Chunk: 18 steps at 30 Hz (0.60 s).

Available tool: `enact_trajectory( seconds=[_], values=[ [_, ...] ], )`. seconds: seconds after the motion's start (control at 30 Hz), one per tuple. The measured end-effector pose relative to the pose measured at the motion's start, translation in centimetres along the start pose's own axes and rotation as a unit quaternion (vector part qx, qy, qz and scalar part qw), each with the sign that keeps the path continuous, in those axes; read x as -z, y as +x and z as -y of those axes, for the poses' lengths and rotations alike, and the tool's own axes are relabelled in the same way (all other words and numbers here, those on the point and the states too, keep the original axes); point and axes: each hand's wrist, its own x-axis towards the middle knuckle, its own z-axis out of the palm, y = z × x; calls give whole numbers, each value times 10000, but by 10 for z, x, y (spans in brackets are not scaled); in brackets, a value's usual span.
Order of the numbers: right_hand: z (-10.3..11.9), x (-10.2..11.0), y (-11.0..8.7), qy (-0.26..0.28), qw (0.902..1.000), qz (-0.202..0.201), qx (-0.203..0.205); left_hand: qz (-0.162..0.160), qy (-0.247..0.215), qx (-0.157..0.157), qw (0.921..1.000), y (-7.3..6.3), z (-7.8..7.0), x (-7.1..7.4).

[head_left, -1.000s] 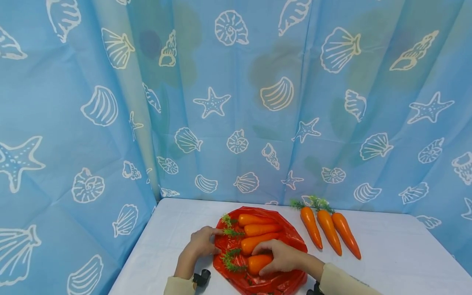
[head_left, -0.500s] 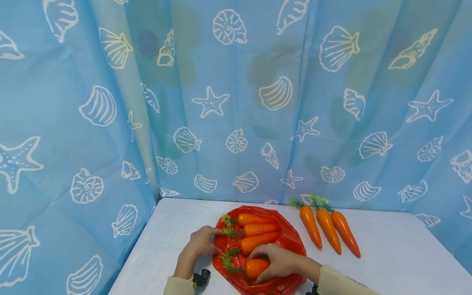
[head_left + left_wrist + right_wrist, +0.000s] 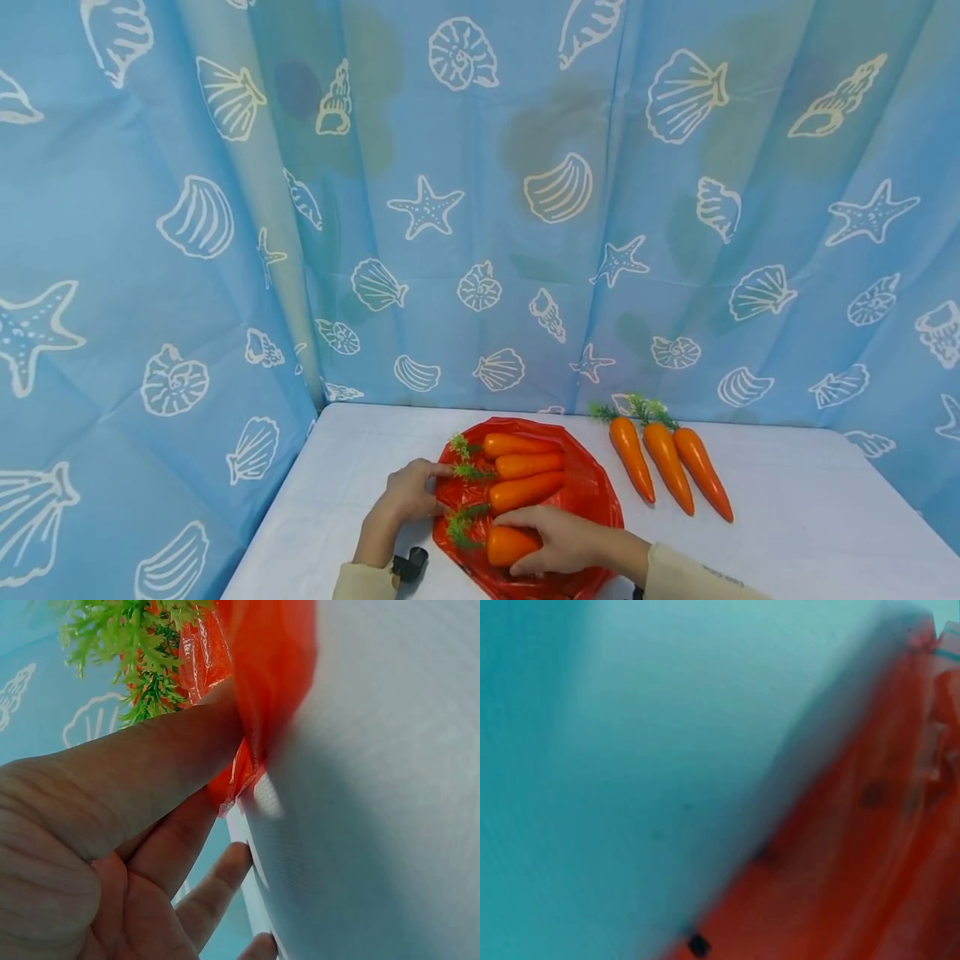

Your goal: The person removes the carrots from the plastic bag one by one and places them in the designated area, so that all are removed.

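Observation:
A red plastic bag (image 3: 585,500) lies spread on the table with several orange toy carrots on it, their green tops toward the left. My right hand (image 3: 558,540) grips the nearest carrot (image 3: 510,547) from above, around its thick end, and covers the rest of it. Three more carrots (image 3: 528,492) lie side by side beyond it. At the bag's left edge, my left hand (image 3: 411,493) pinches the red plastic (image 3: 274,660) between thumb and fingers, as the left wrist view shows. Only the bag and the blurred tabletop appear in the right wrist view.
Three other carrots (image 3: 667,468) lie on the white table (image 3: 795,508) right of the bag, tops toward the back. A blue curtain with shell prints (image 3: 480,208) hangs behind the table and along its left side.
My right hand has shifted slightly left with the nearest carrot, and its leafy top has moved left too. My left hand stays at the bag's edge.

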Motion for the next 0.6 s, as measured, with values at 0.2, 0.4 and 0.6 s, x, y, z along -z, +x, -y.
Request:
enact_trajectory(
  seconds=[0.2, 0.4, 0.6],
  values=[
    [6, 5, 0, -75, 9997, -169, 186, 7, -53, 9, 10000, 1, 1, 0],
    [11, 7, -1, -213, 9985, -339, 380, -46, -92, 106, 9999, 3, 2, -2],
    [18, 9, -1, -212, 9962, -670, 518, -35, -119, 40, 9999, 2, 4, -2]
  ],
)
